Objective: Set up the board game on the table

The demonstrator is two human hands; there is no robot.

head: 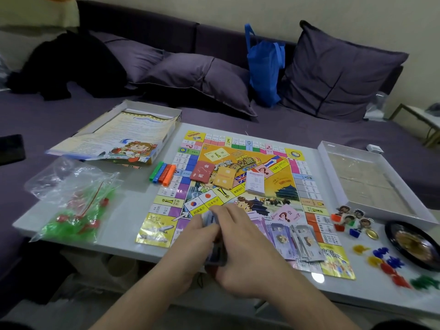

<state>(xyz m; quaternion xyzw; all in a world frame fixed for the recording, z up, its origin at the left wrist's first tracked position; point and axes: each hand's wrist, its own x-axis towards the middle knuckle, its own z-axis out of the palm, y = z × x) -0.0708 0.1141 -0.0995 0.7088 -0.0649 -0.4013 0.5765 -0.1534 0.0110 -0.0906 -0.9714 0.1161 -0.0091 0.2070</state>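
The colourful game board (307, 186) lies flat on the white table (123, 217). Over its near edge my left hand (190, 244) and my right hand (240, 239) together grip a blurred stack of paper money (214, 248). More banknotes (288, 234) are fanned out on the board just right of my hands. A red card deck (202, 173), an orange deck (225, 178), a white card stack (255, 183) and a pink card (285, 216) sit on the board.
Box lid with rule sheet (119, 136) at far left, coloured sticks (163, 172) beside it, a plastic bag of green and red pieces (76, 210). At right: empty box tray (371, 179), character pawns (350, 220), black spinner (414, 244), loose coloured tokens (385, 265). Sofa with cushions and blue bag (264, 67) behind.
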